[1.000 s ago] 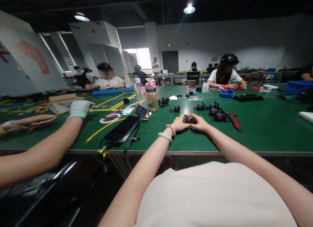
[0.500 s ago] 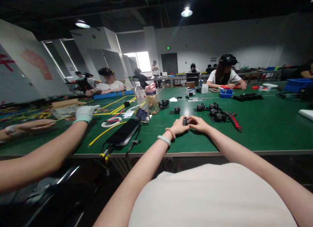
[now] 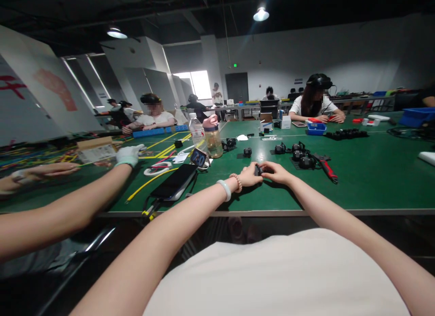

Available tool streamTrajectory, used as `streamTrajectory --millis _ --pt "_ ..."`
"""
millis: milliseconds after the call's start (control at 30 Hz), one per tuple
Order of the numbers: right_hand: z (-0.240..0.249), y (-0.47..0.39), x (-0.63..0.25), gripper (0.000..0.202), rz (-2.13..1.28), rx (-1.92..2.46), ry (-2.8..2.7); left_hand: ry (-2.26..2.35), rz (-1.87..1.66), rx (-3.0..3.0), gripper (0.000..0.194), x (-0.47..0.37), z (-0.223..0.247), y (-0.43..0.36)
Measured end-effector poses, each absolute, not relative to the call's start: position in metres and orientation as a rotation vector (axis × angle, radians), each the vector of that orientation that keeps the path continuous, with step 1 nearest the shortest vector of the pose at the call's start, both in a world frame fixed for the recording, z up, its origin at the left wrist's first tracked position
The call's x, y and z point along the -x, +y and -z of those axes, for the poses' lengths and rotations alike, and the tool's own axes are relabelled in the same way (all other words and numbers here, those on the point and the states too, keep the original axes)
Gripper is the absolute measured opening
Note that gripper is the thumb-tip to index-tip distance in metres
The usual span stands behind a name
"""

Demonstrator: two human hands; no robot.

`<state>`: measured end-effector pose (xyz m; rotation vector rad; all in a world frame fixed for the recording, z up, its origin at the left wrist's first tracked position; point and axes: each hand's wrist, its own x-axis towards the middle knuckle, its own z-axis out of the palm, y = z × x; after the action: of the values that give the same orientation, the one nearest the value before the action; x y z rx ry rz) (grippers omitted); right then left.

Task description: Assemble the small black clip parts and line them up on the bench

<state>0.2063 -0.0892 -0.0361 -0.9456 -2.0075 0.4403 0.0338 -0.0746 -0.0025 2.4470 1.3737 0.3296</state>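
Both my hands meet over the green table [image 3: 370, 180], gripping one small black part [image 3: 258, 170] between them. Its exact kind is too small to make out. My left hand [image 3: 249, 175], with a beaded bracelet and a pale bangle at the wrist, closes on its left side. The fingers of my right hand [image 3: 274, 173] pinch it from the right. Just beyond lies a black part on a dark base [image 3: 247, 152]. More black parts [image 3: 302, 157] are clustered to the right, beside an adjustable wrench [image 3: 326, 167] with red-and-black handles.
Left of my hands are a black phone-like device [image 3: 175, 182], a small clock display [image 3: 199, 158], an amber bottle [image 3: 213, 141] and a clear bottle [image 3: 196, 130]. A co-worker's gloved hand [image 3: 128, 155] works farther left. A blue bin [image 3: 316, 128] stands across the table.
My left forearm and elbow have swung outward to the left, while both hands stay on the black part. The co-worker's gloved hand has shifted slightly right.
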Motion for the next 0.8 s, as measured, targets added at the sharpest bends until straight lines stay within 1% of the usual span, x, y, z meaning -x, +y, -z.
streamTrajectory --millis 233,433,600,700,767,800 --pt "0.033 -0.093 -0.207 0.032 -0.446 0.983 -2.017 1.422 -0.126 -2.512 0.066 -0.044 -0.012 -0.075" --pt "0.031 -0.097 -0.206 0.032 -0.517 0.992 -1.975 1.389 -0.332 -2.393 0.071 -0.041 0.000 -0.081" --pt "0.032 -0.099 -0.202 0.035 -0.582 1.033 -1.911 1.366 -0.411 -2.363 0.069 -0.038 0.006 -0.082" --pt "0.020 -0.110 -0.201 0.037 -0.502 1.104 -1.772 1.361 -0.401 -2.373 0.070 -0.037 0.006 -0.082" --pt "0.001 -0.135 -0.203 0.034 -0.426 1.149 -1.671 1.364 -0.377 -2.374 0.071 -0.036 0.006 -0.082" --pt "-0.011 -0.155 -0.205 0.033 -0.444 1.152 -1.668 1.368 -0.363 -2.369 0.073 -0.036 0.005 -0.081"
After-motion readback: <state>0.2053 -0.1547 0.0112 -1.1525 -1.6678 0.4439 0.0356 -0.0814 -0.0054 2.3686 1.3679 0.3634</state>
